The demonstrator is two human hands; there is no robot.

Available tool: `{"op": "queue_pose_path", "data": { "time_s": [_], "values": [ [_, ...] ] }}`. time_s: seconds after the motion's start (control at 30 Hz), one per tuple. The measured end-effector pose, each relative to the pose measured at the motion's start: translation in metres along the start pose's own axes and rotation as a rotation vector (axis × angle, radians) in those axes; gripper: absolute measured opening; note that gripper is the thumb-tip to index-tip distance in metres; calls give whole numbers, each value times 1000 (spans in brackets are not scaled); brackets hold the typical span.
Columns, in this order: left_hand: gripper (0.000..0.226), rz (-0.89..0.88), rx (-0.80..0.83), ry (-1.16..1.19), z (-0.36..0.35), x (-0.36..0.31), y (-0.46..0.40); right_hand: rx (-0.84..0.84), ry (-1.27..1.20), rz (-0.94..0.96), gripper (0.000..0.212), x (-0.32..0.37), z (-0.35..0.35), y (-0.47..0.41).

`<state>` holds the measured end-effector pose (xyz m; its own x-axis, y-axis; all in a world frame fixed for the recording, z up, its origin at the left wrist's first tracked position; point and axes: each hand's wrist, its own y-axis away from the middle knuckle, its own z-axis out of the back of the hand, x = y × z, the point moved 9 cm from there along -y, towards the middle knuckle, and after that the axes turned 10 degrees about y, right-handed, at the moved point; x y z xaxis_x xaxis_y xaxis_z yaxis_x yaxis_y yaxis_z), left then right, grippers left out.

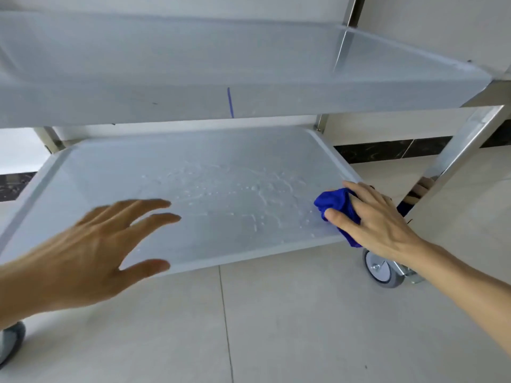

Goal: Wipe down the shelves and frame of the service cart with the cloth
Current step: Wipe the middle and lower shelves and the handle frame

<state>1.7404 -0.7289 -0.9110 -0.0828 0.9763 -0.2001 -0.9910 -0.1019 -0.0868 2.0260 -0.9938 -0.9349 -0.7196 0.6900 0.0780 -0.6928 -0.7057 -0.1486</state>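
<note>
The service cart has a pale grey lower shelf (116, 172) with water droplets and wet streaks across its middle. An upper shelf (166, 64) of the same grey hangs above it. My right hand (378, 219) grips a bunched blue cloth (336, 201) and presses it on the lower shelf's front right corner. My left hand (91, 250) hovers with spread, straight fingers over the shelf's front left part, holding nothing. A shiny steel frame post (464, 150) rises just right of the cloth.
A grey caster wheel (380, 268) sits under the front right corner, another caster (11, 344) at the lower left. Pale floor tiles (304, 327) spread in front. A wall with a dark skirting strip (387, 150) runs behind the cart.
</note>
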Motion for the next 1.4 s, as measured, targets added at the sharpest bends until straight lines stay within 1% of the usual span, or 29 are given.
{"op": "queue_pose_path", "data": {
  "time_s": [0.07, 0.1, 0.17, 0.23, 0.3, 0.33, 0.37, 0.47, 0.5, 0.57, 0.63, 0.7, 0.73, 0.8, 0.83, 0.9, 0.93, 0.97, 1.0, 1.03, 1.13, 1.2, 1.23, 1.3, 1.37, 1.4],
  "values": [
    [72, 194, 101, 58, -28, 33, 9, -49, 23, -15, 86, 3, -4, -3],
    [71, 283, 117, 126, -40, 45, 14, -72, 59, -39, 86, 4, -6, -10],
    [67, 321, 38, 166, -54, 57, 14, -57, 141, -117, 83, 10, -14, -33],
    [61, 337, -72, 155, -51, 52, 11, 13, 192, -215, 77, 25, -26, -62],
    [51, 352, -153, 128, -46, 53, 7, 56, 172, -237, 72, 60, -35, -86],
    [47, 351, -180, 109, -45, 54, 6, 53, 160, -191, 68, 84, -39, -92],
    [45, 354, -193, 97, -45, 56, 4, 27, 163, -99, 62, 113, -43, -92],
    [44, 366, -208, 44, -50, 71, 2, -88, 109, 284, 49, 189, -41, -51],
    [46, 374, -184, 38, -56, 76, 2, -110, 70, 393, 47, 198, -37, -33],
    [50, 374, -160, 32, -65, 85, 3, -124, 27, 534, 42, 190, -30, -10],
    [52, 365, -146, 62, -71, 92, 3, -144, 35, 571, 41, 153, -22, -4],
    [52, 346, -161, 85, -74, 94, 0, -163, 90, 507, 42, 100, -14, -13],
    [52, 342, -167, 85, -75, 95, -2, -149, 127, 424, 46, 71, -13, -22],
    [53, 349, -164, 84, -78, 95, -4, -76, 193, 147, 57, 9, -14, -48],
    [53, 348, -165, 75, -78, 93, -5, -23, 197, -7, 58, -18, -17, -62],
    [52, 341, -173, 49, -78, 90, -6, 81, 137, -238, 58, -45, -28, -88],
    [52, 344, -170, 42, -78, 90, -6, 108, 106, -314, 59, -44, -32, -98],
    [52, 348, -170, 44, -78, 90, -6, 118, 88, -352, 60, -34, -35, -107],
    [52, 351, -171, 51, -78, 91, -6, 108, 85, -333, 60, -15, -39, -115],
    [52, 351, -174, 60, -78, 91, -6, 95, 86, -265, 58, 12, -42, -122],
    [52, 343, -197, 74, -78, 93, -5, 63, 63, 14, 45, 103, -50, -114],
    [52, 335, -189, 84, -81, 97, -5, -1, 92, 194, 41, 147, -47, -89],
    [52, 330, -184, 89, -82, 100, -5, -32, 97, 275, 42, 159, -44, -73],
    [52, 324, -176, 101, -84, 106, -5, -87, 82, 410, 44, 158, -37, -43],
    [53, 328, -180, 93, -86, 107, -4, -123, 55, 506, 44, 130, -28, -22],
    [53, 328, -187, 85, -85, 106, -4, -142, 53, 526, 44, 108, -23, -19]
  ]
}}
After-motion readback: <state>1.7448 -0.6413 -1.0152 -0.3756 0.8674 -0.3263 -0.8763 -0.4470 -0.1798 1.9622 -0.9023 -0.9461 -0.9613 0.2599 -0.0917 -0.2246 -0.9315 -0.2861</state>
